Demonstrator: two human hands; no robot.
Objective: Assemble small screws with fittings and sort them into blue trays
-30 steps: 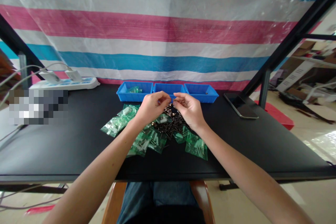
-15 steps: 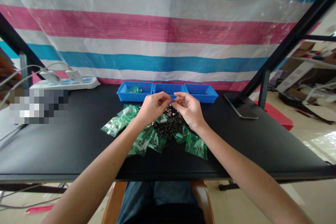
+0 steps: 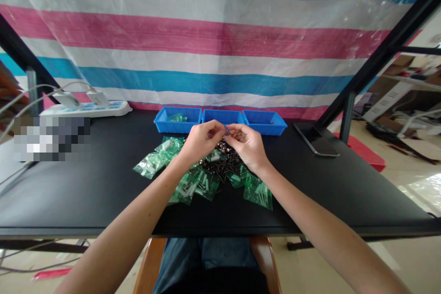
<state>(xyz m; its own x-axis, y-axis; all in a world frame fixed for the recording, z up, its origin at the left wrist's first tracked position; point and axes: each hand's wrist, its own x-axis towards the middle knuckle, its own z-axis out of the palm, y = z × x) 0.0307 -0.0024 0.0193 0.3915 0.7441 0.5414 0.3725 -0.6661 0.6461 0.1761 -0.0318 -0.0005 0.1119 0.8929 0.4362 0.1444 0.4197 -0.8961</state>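
My left hand and my right hand meet at the fingertips above a pile of dark screws. Both are closed in a pinch; what lies between the fingers is too small to make out. Green plastic packets with pale pieces lie left of the pile, below it and to its right. Behind my hands stand three blue bins: the left one holds a green packet, the middle one is partly hidden, and the right one has a tiny item inside.
A phone lies on the black table at the right. On the left are a white power strip with plugs and cables, and a blurred-out object. A striped sheet hangs behind, with black frame bars at both sides.
The fingertips of my right hand have drawn in slightly toward those of my left hand. My left hand has hardly moved.
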